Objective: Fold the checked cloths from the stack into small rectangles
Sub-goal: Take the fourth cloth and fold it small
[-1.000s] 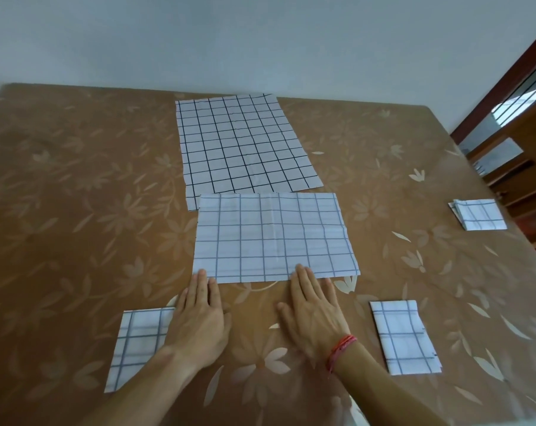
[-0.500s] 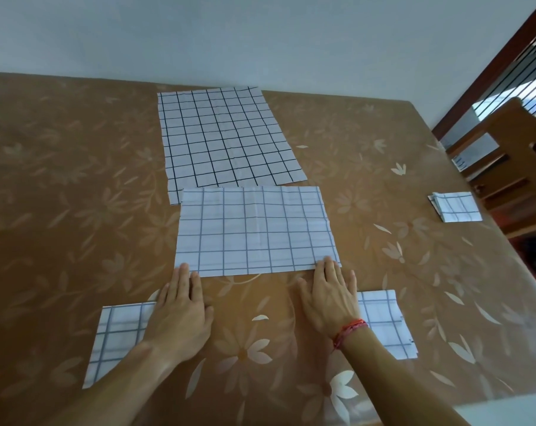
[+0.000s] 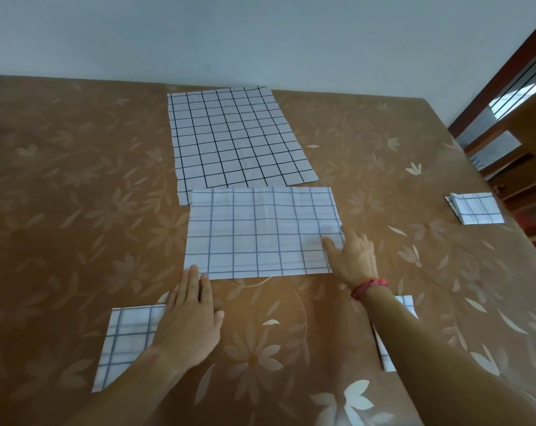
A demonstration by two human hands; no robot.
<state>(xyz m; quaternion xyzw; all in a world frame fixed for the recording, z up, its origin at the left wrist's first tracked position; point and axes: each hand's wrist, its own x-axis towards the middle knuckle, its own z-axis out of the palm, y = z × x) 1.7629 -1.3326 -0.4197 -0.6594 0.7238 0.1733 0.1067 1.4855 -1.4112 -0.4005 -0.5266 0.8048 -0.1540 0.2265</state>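
Head view: a half-folded cloth (image 3: pixel 260 232) with pale blue checks lies flat on the brown flowered table (image 3: pixel 60 210), its far edge overlapping the near edge of the stack (image 3: pixel 232 136) of black-checked cloths. The left hand (image 3: pixel 189 321) lies flat, fingers straight and together, with the fingertips touching the cloth's near left corner and the palm partly over a folded cloth (image 3: pixel 128 339). The right hand (image 3: pixel 352 259), a red band (image 3: pixel 369 285) at its wrist, is at the cloth's right edge with the thumb resting on top. Its fingers reach just past the edge, perhaps under it, so I cannot tell whether it pinches the cloth. Another folded cloth (image 3: pixel 383 355) shows under the right forearm, and a third (image 3: pixel 475 208) sits well apart at the far right.
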